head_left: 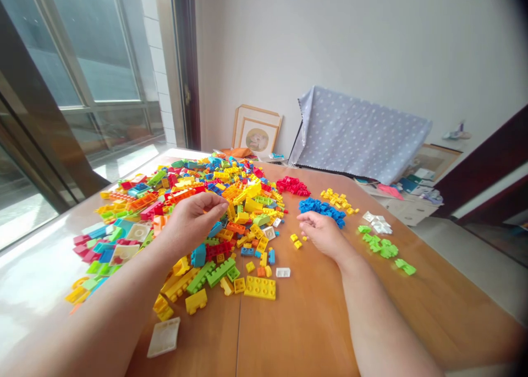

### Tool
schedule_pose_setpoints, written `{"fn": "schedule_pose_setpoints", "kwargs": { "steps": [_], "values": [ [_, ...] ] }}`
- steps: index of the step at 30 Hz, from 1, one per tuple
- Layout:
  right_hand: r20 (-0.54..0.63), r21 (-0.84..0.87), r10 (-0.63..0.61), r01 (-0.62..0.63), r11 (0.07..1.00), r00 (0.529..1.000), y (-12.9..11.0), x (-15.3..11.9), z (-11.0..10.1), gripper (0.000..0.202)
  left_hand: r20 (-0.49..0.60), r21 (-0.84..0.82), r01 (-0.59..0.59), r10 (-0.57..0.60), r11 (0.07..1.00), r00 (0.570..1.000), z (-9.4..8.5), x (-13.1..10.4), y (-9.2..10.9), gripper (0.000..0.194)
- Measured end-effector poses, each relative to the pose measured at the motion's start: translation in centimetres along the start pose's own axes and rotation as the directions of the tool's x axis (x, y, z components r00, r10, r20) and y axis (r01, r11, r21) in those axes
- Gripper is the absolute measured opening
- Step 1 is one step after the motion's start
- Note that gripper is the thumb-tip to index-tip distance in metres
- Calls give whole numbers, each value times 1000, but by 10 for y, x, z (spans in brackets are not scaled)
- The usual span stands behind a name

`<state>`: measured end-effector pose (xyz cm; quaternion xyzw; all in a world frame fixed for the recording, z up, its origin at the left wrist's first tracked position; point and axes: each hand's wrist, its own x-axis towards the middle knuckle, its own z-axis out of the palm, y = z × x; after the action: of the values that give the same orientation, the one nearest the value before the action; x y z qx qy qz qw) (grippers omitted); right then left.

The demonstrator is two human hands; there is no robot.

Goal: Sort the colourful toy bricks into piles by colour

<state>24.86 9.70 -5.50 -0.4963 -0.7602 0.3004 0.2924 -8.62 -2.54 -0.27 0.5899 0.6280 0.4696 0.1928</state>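
My left hand (197, 220) is over the big mixed pile of toy building bricks (235, 228), its fingers curled and pressed together. Whether a brick is in that pinch is hidden. Across the wooden table, my right hand (320, 233) hovers low with its fingers bent inward; what they hold, if anything, cannot be made out. Small yellow bricks (296, 242) lie just left of its fingertips. Right behind this hand is a heap of blue bricks (322, 209). Closer to me lie a yellow eight-stud brick (259, 288) and a white brick (282, 272).
Separate groups of red bricks (293, 186), yellow bricks (339, 200), white bricks (377, 223) and lime green bricks (381, 246) sit on the table's right half. A white square plate (164, 337) lies near me. Beyond the table are a polka-dot cloth (363, 132) and a picture frame (258, 132).
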Motion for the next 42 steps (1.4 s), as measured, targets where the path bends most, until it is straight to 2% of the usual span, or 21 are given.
{"fn": "schedule_pose_setpoints", "kwargs": {
  "steps": [4,11,14,18,23,27,36,42],
  "values": [
    [21,-142,65,-61,988,998,8,-2,-13,23,-4,4,5,-5,1000,1000,0,1,-3,39],
    [129,-387,132,-73,919,983,-9,-12,-20,20,-7,36,49,-49,998,999,-1,1,-2,38],
    [203,-397,131,-41,917,970,-12,-13,-20,19,-15,36,52,-51,998,999,-1,1,-3,38],
    [293,-332,81,22,943,953,-7,-13,-13,40,-18,36,28,-28,999,999,0,2,-5,37],
    [245,-367,16,78,927,969,3,-6,-1,33,-14,32,13,-13,999,1000,1,3,-6,37],
    [242,-343,6,80,936,970,7,-3,1,27,-6,34,16,-16,999,1000,1,2,-6,39],
    [230,-338,6,74,938,973,7,-4,4,35,-10,34,-15,15,999,1000,1,1,-4,41],
    [187,-431,-62,138,892,980,3,2,13,16,22,20,-14,14,1000,1000,0,-1,0,39]
  ]
}}
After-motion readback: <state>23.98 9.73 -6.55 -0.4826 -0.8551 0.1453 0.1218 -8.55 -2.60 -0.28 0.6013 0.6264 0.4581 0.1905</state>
